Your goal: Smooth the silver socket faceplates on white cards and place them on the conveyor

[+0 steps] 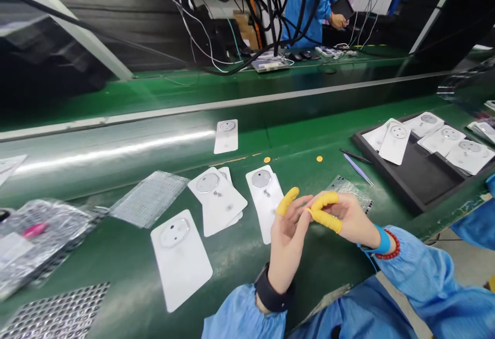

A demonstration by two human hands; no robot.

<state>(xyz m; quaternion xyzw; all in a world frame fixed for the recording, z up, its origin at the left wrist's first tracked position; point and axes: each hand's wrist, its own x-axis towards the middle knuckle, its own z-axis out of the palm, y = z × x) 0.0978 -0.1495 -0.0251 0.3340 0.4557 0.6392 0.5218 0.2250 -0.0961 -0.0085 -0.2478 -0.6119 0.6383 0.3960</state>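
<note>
My left hand (288,236) wears a yellow finger cot (287,201) on one raised finger and a black wrist strap (274,290). Its thumb and other fingers meet the fingertips of my right hand (344,213). Yellow finger cots (327,219) cover two fingers of the right hand, which pinch at the left thumb's tip. A scrap of yellow shows at that meeting point, too small to make out. Just left of my hands lies a stack of white cards (265,202) with round grey sockets on top. A clear bubble sheet (350,192) lies partly behind my right hand.
More white cards (181,261) lie to the left. A black tray (429,174) holding several cards stands right, with tweezers (358,169) beside it. Two small yellow discs (319,158) lie farther back. Silvery packaging (34,236) is far left. Cables (274,14) hang overhead; a person (309,4) stands beyond.
</note>
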